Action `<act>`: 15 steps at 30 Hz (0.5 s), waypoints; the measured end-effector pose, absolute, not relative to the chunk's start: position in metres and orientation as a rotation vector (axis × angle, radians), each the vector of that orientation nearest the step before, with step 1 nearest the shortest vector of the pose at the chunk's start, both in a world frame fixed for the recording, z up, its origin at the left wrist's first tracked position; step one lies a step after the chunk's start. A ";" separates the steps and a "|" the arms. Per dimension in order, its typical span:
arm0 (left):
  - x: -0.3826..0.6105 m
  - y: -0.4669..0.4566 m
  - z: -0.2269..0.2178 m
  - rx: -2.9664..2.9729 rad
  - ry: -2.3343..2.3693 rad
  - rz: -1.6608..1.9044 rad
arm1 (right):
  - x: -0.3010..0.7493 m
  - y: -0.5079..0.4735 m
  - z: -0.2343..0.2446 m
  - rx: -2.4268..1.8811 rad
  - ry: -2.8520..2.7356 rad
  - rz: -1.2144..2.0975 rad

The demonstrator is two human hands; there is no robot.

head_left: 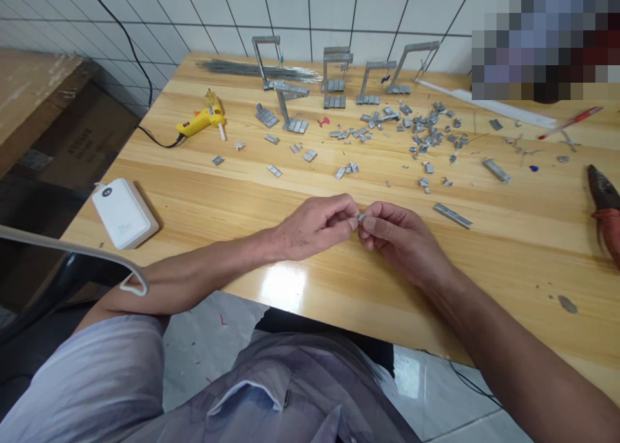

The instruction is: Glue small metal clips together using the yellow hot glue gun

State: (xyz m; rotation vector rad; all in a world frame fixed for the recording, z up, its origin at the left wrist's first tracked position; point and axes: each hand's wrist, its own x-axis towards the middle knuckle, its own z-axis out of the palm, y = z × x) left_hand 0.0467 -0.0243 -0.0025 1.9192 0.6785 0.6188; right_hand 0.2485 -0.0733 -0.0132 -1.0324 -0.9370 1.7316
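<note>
My left hand (pixel 322 226) and my right hand (pixel 397 236) meet above the near part of the wooden table, fingertips close together. Both are closed in a pinch on a small grey metal-looking piece (pixel 361 217), mostly covered by the fingers. Just right of my right hand lies a flat grey strip (pixel 452 215). Beyond the hands, small bent grey pieces (pixel 429 133) are scattered in a loose pile. Several grey hook-shaped stands on ribbed bases, such as one stand (pixel 287 110), rise toward the back.
A yellow glue gun (pixel 201 119) lies at the left, its black cord trailing off. A white power bank (pixel 124 214) sits near the left edge. Thin wires (pixel 256 70) lie along the tiled wall. At right are a red pen (pixel 570 123) and pliers (pixel 605 204).
</note>
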 end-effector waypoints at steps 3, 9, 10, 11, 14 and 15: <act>0.047 -0.025 -0.001 1.911 0.693 0.593 | 0.249 -0.074 -0.014 -1.044 -0.956 1.715; 0.048 -0.026 -0.002 1.901 0.705 0.609 | 0.249 -0.075 -0.017 -1.063 -1.009 1.672; 0.048 -0.026 -0.003 1.896 0.707 0.615 | 0.249 -0.075 -0.017 -1.056 -1.006 1.677; 0.048 -0.027 -0.004 1.890 0.713 0.614 | 0.249 -0.075 -0.017 -1.047 -0.997 1.687; 0.048 -0.027 -0.005 1.853 0.725 0.606 | 0.249 -0.073 -0.015 -1.018 -0.938 1.734; 0.048 -0.027 -0.005 1.838 0.722 0.602 | 0.249 -0.073 -0.015 -1.013 -0.919 1.747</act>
